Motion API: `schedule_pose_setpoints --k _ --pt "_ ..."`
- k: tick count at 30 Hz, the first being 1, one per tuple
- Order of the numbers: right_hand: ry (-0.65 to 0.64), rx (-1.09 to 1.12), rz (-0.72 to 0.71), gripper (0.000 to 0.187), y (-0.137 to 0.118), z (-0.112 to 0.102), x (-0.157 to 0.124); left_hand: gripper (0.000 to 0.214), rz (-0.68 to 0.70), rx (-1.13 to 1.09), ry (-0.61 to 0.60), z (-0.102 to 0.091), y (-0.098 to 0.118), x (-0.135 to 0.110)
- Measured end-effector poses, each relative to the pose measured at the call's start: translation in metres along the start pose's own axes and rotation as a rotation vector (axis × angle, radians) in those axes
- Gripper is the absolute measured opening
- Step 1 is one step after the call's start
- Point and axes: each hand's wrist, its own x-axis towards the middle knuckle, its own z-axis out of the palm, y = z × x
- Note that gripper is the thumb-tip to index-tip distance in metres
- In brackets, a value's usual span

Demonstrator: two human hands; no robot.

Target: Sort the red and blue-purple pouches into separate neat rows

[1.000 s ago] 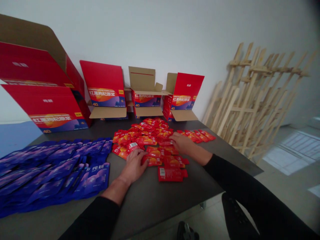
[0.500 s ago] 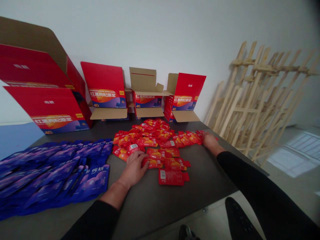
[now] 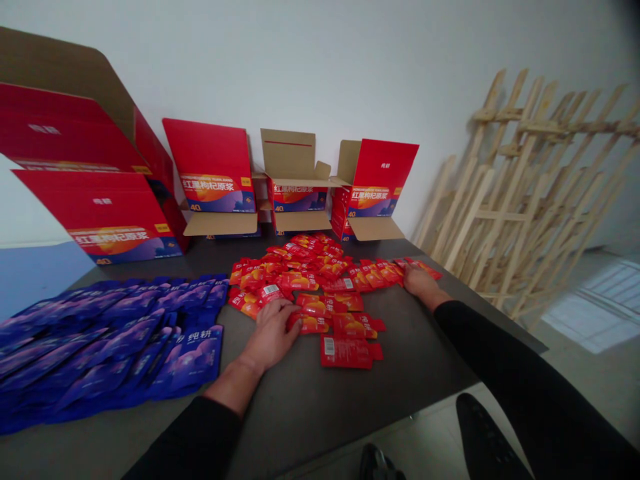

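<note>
On the dark table lies a heap of small red sachets [image 3: 300,280] with orange fruit pictures, some barcode side up. My left hand [image 3: 273,333] rests at the heap's near left edge, fingers slightly bent and thumb apart, touching the sachets there. At the right end of a row of overlapping sachets [image 3: 373,274] is my right hand [image 3: 423,285], its fingers closed around a red sachet [image 3: 427,268]; the fingertips are partly hidden. Nearer me, a red sachet [image 3: 347,352] lies barcode side up, below another sachet [image 3: 356,326] with its fruit side showing.
Many blue pouches [image 3: 115,333] lie in overlapping rows on the left. Red and blue cartons with raised flaps stand along the back: a left carton [image 3: 115,230], a second carton [image 3: 215,190], a third carton [image 3: 300,200] and a right carton [image 3: 375,193]. Wooden easels [image 3: 500,213] lean at right.
The view has shifted slightly. More of the sachet by my right hand shows beyond its fingers. My left hand stays nearly in place at the heap.
</note>
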Motion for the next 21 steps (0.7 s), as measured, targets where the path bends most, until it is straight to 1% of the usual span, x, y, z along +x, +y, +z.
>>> schedule_pose_setpoints --k 3,6,12,14,17,18,19,20,21 --pt "-0.022 -0.128 -0.110 0.037 -0.002 -0.002 0.001 0.029 0.003 -0.005 0.006 0.001 -0.001 0.000" --pt "-0.025 -0.153 -0.160 0.037 -0.004 -0.005 0.001 0.029 0.010 -0.008 0.008 0.001 -0.002 0.000" --pt "-0.001 -0.154 -0.148 0.035 -0.007 -0.007 -0.003 0.028 0.001 -0.023 0.010 0.003 -0.003 0.001" --pt "0.013 -0.154 -0.129 0.037 -0.009 -0.010 -0.004 0.028 0.005 -0.025 0.018 0.003 -0.004 0.000" --pt "0.130 -0.059 -0.050 0.041 -0.024 -0.022 -0.007 0.028 0.008 -0.026 0.022 0.005 -0.005 0.000" --pt "0.168 0.014 -0.071 0.041 -0.033 -0.027 -0.010 0.028 0.007 -0.026 0.017 0.005 -0.005 0.000" --pt "0.189 0.106 -0.138 0.040 -0.044 -0.032 -0.013 0.028 0.005 -0.025 0.013 0.005 -0.005 0.000" --pt "0.189 0.205 -0.245 0.037 -0.057 -0.037 -0.018 0.029 0.003 -0.023 0.008 0.005 -0.005 0.000" --pt "0.159 0.299 -0.390 0.033 -0.071 -0.042 -0.024 0.029 0.002 -0.021 0.004 0.005 -0.005 0.000"
